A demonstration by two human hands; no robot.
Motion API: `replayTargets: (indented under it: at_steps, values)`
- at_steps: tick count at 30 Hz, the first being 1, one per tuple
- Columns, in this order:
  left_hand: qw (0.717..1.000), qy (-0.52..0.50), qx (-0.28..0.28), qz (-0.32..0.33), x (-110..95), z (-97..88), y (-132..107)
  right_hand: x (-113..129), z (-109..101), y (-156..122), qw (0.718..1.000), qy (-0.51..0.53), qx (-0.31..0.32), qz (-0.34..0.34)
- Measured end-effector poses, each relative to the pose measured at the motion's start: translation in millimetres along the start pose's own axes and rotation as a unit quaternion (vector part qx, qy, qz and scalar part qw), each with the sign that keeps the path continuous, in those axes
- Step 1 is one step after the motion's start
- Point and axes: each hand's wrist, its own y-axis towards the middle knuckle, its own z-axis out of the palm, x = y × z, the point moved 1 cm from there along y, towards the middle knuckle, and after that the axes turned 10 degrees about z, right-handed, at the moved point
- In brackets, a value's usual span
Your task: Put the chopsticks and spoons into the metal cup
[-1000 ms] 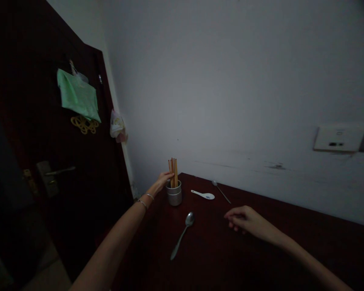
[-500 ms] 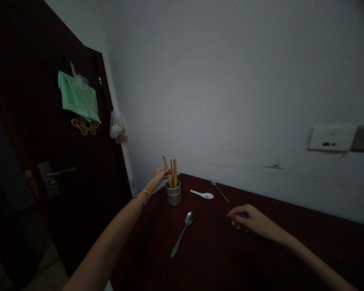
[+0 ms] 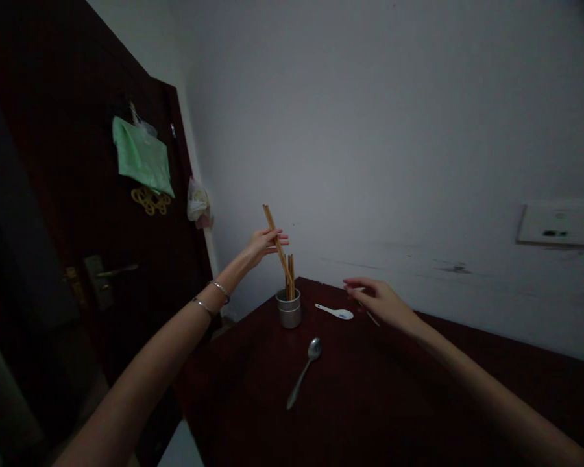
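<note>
My left hand [image 3: 263, 245] is closed on a pair of chopsticks [image 3: 271, 219], lifted at a slant with their lower ends by the cup's other chopsticks [image 3: 292, 267]. Below stands the grey metal cup [image 3: 289, 312], upright near the table's corner. Toward the wall, my right hand [image 3: 382, 301] hovers with thumb and fingers apart, nothing visible in it. It covers most of a thin metal spoon, whose handle [image 3: 373, 318] still shows. Between cup and right hand lies a white soup spoon [image 3: 338, 312]. A larger metal spoon [image 3: 304, 373] rests nearer to me, bowl pointing away.
The dark red table [image 3: 370, 395] meets a pale wall [image 3: 350, 162] with a socket plate [image 3: 557, 224] at right. A dark door [image 3: 141, 298] with a lever handle [image 3: 119, 270] is on the left, a green cloth [image 3: 143, 155] hanging from it. A plastic bag [image 3: 198, 201] hangs beside the frame.
My left hand has risen, drawing the chopsticks higher out of the cup. My right hand has moved away from me and left, over the thin spoon. The view has shifted slightly left.
</note>
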Motion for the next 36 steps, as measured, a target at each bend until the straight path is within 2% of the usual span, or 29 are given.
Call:
replayTargets:
  at_steps: [2,4,6,8,11,16,20,23,25,26,28,30,32,35,36]
  values:
    - [0.998,0.003,0.058,-0.009,-11.7,25.5,-16.2,17.9,13.1,7.3,0.998,0.058,-0.014,-0.002]
    - [0.996,-0.006,0.087,-0.015,-16.8,50.6,-35.0,31.0,26.8,12.3,0.993,0.116,0.006,0.008]
    - [0.996,-0.02,0.087,-0.004,-18.3,71.2,-52.7,38.6,38.6,14.2,0.985,0.164,0.043,0.029]
    - [0.997,-0.033,0.064,0.012,-18.4,84.7,-66.4,41.8,46.6,13.1,0.976,0.197,0.078,0.047]
    - [0.998,-0.043,0.038,0.021,-17.1,92.4,-77.9,43.2,50.5,7.1,0.972,0.212,0.092,0.048]
    - [0.998,-0.044,0.033,0.006,-10.7,89.0,-82.4,45.6,51.3,-2.9,0.979,0.183,0.082,0.037]
    - [0.999,-0.028,0.022,-0.013,-6.2,70.3,-77.0,34.4,50.3,-2.9,0.989,0.118,0.083,0.015]
    - [0.999,0.022,0.007,-0.049,2.2,34.3,-67.3,2.0,39.7,0.7,0.997,0.013,0.069,0.035]
    - [0.99,0.084,0.022,-0.109,15.6,2.0,-62.5,-28.4,29.4,2.5,0.993,-0.075,0.071,0.052]
    - [0.979,0.127,0.037,-0.152,25.0,-14.7,-62.0,-43.9,24.3,2.9,0.989,-0.118,0.067,0.056]
    - [0.955,0.211,0.06,-0.199,47.0,-45.3,-66.6,-71.4,17.0,2.4,0.974,-0.2,0.08,0.076]
    - [0.924,0.28,0.089,-0.247,71.4,-67.7,-79.6,-90.3,14.5,0.7,0.96,-0.248,0.082,0.098]
    - [0.877,0.336,0.146,-0.31,95.0,-79.5,-99.2,-99.9,17.5,-0.7,0.95,-0.285,0.073,0.099]
    - [0.812,0.425,0.213,-0.34,122.1,-81.8,-128.8,-104.4,29.9,0.2,0.944,-0.315,0.065,0.071]
    - [0.796,0.457,0.228,-0.324,128.5,-80.0,-136.3,-105.3,34.9,1.5,0.945,-0.315,0.066,0.061]
